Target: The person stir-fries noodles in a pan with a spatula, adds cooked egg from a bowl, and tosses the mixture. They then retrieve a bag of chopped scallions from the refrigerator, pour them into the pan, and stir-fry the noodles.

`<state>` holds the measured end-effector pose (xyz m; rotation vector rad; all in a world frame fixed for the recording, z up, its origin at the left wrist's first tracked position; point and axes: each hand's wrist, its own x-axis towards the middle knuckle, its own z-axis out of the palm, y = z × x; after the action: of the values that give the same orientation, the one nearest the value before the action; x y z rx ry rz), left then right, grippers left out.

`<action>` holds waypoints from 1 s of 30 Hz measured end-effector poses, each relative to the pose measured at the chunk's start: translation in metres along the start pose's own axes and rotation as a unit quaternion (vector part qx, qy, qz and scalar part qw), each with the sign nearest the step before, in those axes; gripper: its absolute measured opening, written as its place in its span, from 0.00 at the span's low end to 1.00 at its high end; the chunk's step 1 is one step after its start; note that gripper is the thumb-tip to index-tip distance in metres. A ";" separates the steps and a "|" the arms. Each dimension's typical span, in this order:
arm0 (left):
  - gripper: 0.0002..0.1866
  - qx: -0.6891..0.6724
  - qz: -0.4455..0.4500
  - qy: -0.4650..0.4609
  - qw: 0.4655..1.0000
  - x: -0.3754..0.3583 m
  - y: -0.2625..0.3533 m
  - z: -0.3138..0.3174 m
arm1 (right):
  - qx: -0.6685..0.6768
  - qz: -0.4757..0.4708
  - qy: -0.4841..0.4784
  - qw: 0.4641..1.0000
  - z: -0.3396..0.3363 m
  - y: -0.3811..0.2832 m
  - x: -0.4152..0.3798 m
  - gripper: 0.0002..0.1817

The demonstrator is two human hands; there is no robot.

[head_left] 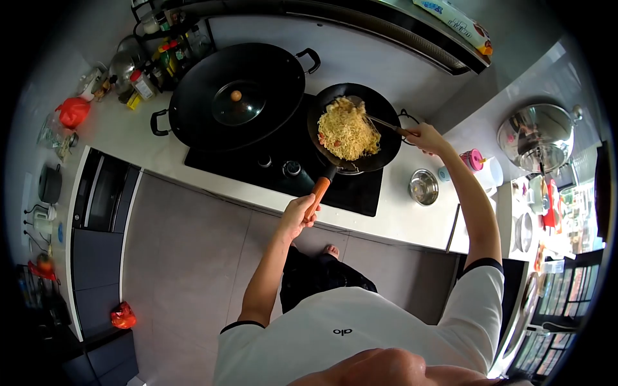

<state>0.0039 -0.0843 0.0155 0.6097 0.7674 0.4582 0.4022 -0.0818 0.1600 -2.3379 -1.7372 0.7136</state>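
My left hand [298,217] is wrapped round the orange-brown handle of a black frying pan [386,153] on the right side of the cooktop. In the pan lies a heap of yellow noodles [347,132] with small reddish bits. My right hand [426,139] grips the handle of a spatula [386,123], which reaches into the pan from the right. The spatula's head is partly hidden at the upper edge of the noodles.
A large black wok [193,116] stands on the left of the cooktop [347,193], a glass lid [238,106] inside it. To the right sit a metal bowl [423,187] and a pink-lidded container [473,159]. Seasoning bottles [143,85] crowd the back left. A range hood [393,35] overhangs the back.
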 end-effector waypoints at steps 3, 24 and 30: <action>0.15 0.004 -0.002 0.005 1.000 0.001 -0.003 -0.002 | -0.106 -0.168 0.037 0.979 -0.016 -0.016 -0.011 0.15; 0.15 0.012 -0.012 0.008 1.000 0.000 -0.001 -0.003 | -0.334 -0.004 0.007 0.943 -0.088 -0.033 -0.022 0.12; 0.16 0.003 -0.008 -0.002 1.000 0.000 0.002 -0.002 | -0.290 0.178 -0.187 0.922 -0.084 -0.066 -0.007 0.17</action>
<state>0.0020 -0.0821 0.0158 0.6086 0.7697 0.4397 0.3813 -0.0537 0.2609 -3.1576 -1.8882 0.8324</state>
